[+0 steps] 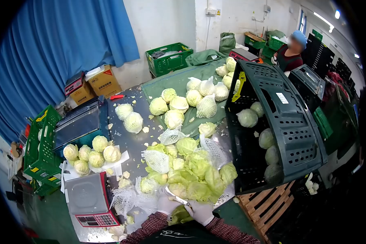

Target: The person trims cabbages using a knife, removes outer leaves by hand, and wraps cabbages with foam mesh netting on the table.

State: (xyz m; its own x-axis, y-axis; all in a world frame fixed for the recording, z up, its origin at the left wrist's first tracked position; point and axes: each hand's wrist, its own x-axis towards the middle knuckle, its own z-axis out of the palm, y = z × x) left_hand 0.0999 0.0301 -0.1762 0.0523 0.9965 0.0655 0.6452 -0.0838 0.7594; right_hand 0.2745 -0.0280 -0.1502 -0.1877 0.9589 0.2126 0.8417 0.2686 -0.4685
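At the near edge of the table, my gloved left hand (166, 204) is closed against a green cabbage (180, 214), which is mostly hidden between my hands. My gloved right hand (201, 212) is closed around a knife (175, 197), its blade pointing up and left across the gap between the hands. Just beyond them lies a heap of loose cabbage leaves (199, 179). White foam net sleeves (156, 161) lie among the leaves and trimmed heads, and another net (124, 200) is crumpled left of my left hand.
A red-framed scale (87, 199) stands at left, with several cabbages (96, 158) behind it. More cabbages (175, 118), some netted, sit further back. At right, a tilted dark crate (288, 122) holds wrapped heads. A co-worker (290, 55) stands at the back right.
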